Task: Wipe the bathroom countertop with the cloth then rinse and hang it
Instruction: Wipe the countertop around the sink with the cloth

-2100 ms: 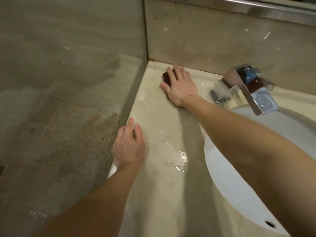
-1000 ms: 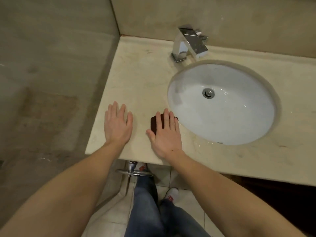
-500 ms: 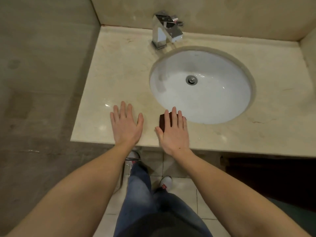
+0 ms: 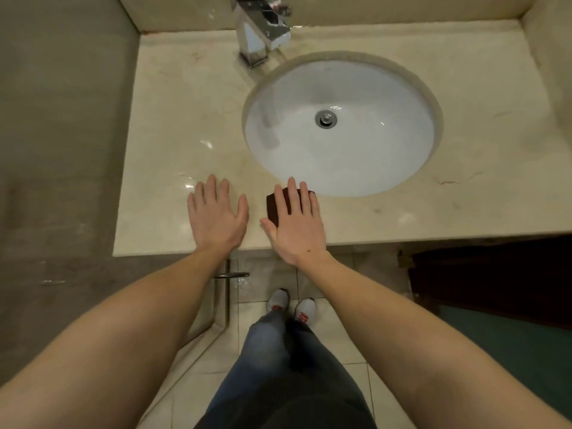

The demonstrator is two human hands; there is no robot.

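A small dark brown cloth (image 4: 274,205) lies folded on the beige marble countertop (image 4: 173,125), just in front of the white oval sink (image 4: 356,156). My right hand (image 4: 295,224) presses flat on the cloth with fingers straight, covering most of it. My left hand (image 4: 215,216) rests flat on the bare counter to the left of the cloth, fingers spread, holding nothing. Wet sheen shows on the counter beyond my left fingers.
A chrome square faucet (image 4: 261,29) stands at the back of the sink. A glass or tiled wall (image 4: 62,119) bounds the counter's left side, another wall the right. Below the counter edge are a chrome pipe (image 4: 230,275), tiled floor and my feet.
My right hand has dragged the cloth from the back left corner to the front edge near the sink. The left hand stayed flat on the counter. My head has pulled back.
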